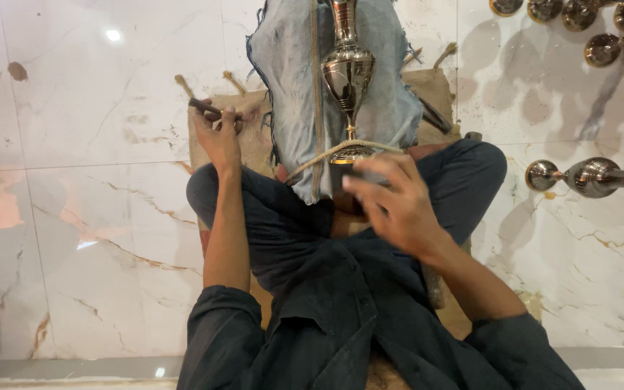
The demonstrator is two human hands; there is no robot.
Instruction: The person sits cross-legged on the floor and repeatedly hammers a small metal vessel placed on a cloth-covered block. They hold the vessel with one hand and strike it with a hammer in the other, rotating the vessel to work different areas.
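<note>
I sit cross-legged on a burlap mat [207, 141] on a marble floor. A shiny brass vase-shaped piece [347, 72] stands upright before me on a grey-blue denim cloth [290, 65], with a rope [326, 153] looped round its foot. My left hand [219, 137] reaches out to the left and grips a dark, thin stick-like tool [207, 110]. My right hand [391, 202] hovers blurred just in front of the piece's base, fingers curled around a small dark object that I cannot make out.
Several polished brass parts [594, 177] lie on the marble at right, and more brass parts [586, 22] sit at the top right corner. Another dark tool [435, 115] rests on the mat's right side. Bare marble floor [95, 217] spreads to the left.
</note>
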